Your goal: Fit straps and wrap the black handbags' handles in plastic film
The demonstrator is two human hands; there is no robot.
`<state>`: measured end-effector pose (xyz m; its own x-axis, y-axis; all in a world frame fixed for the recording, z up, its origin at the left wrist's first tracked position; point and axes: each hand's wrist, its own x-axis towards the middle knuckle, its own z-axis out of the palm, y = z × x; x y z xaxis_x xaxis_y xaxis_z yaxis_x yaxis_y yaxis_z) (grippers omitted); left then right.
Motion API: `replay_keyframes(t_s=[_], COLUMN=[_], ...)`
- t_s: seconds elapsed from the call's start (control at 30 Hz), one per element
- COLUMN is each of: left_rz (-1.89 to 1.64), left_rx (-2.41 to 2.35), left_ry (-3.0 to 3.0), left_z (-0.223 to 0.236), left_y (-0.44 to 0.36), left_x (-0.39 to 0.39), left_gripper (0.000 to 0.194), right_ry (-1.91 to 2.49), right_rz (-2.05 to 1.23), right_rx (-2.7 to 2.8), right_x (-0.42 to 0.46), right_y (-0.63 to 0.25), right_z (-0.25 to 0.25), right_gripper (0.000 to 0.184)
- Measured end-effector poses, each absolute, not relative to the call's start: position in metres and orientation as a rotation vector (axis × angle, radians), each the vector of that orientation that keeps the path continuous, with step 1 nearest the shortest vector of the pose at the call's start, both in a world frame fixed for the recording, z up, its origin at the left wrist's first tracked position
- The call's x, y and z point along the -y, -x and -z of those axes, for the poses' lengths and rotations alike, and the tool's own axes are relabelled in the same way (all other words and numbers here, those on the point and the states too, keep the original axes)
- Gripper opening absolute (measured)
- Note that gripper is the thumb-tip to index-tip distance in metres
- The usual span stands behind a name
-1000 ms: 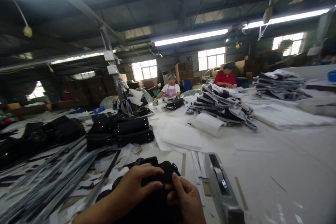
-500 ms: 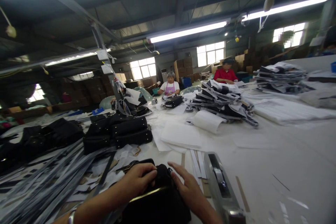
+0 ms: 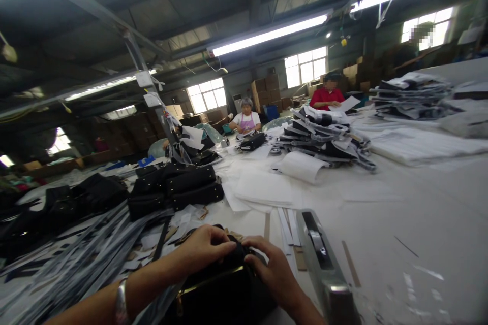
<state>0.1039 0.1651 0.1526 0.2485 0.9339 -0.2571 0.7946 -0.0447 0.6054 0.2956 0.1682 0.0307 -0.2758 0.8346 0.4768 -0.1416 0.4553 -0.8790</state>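
Observation:
A black bag (image 3: 223, 297) with a gold zipper lies on the table right in front of me. My left hand (image 3: 208, 248) is closed on its upper edge, thumb and fingers together on the black material. At the bag's top right corner, my right hand (image 3: 269, 266) has thumb and fingers curled round the edge. Between the fingertips the exact part gripped is hard to make out. A gold zipper pull (image 3: 180, 303) hangs at the left end of the zipper. Beside my right hand stands a grey tape dispenser (image 3: 324, 269).
Black bags (image 3: 194, 189) are piled at the left, behind long grey strips (image 3: 95, 259). White sheets (image 3: 263, 188) and a stack of wrapped black pieces (image 3: 320, 139) lie farther off. Two people sit across the table, one in a purple apron (image 3: 247, 125), one in a red top (image 3: 326, 97).
The bag has turned so its gold zipper shows. My left hand has shifted along the top edge, and my right hand let go briefly, then closed on the corner again.

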Motion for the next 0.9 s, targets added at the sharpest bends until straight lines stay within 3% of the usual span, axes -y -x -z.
replay_keyframes(t_s=[0.2, 0.43, 0.9], left_rz=[-0.180, -0.030, 0.293], left_rx=[-1.645, -1.629, -1.587], left_ry=[-1.923, -2.026, -1.879], left_z=[-0.160, -0.161, -0.164], left_y=[-0.108, -0.112, -0.113], left_x=[-0.163, -0.167, -0.177], left_gripper=[0.037, 0.026, 0.030], right_ry=[0.770, 0.890, 0.946], right_rz=[-0.892, -0.759, -0.667], right_rx=[1.492, 1.501, 1.573], right_x=[-0.147, -0.134, -0.120], right_y=[-0.274, -0.260, -0.255], right_z=[-0.027, -0.012, -0.008], right_gripper=[0.017, 0.033, 0.029])
